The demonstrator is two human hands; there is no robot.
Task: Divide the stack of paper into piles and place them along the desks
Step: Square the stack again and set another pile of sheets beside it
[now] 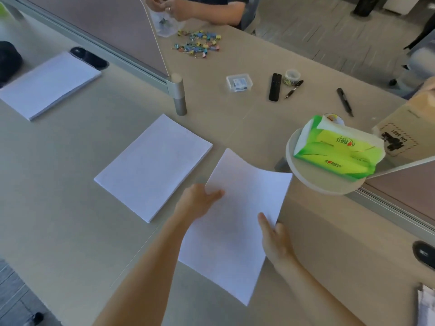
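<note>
Both my hands hold a thin white pile of paper [237,222] above the beige desk [70,208]. My left hand [200,202] grips its left edge, thumb on top. My right hand [274,238] holds the right edge, thumb on the sheet and fingers underneath. The pile's far end curls upward. A thicker paper pile [154,167] lies flat just to the left. Another paper pile [50,84] lies further left on the neighbouring desk.
A green tissue pack [339,149] sits on a round partition end to the right, beside a cardboard box [404,128]. Beyond lie a black remote [275,87], pens, a small clear box [239,82] and coloured binder clips [199,43]. Another person's hands [164,5] work at the far end.
</note>
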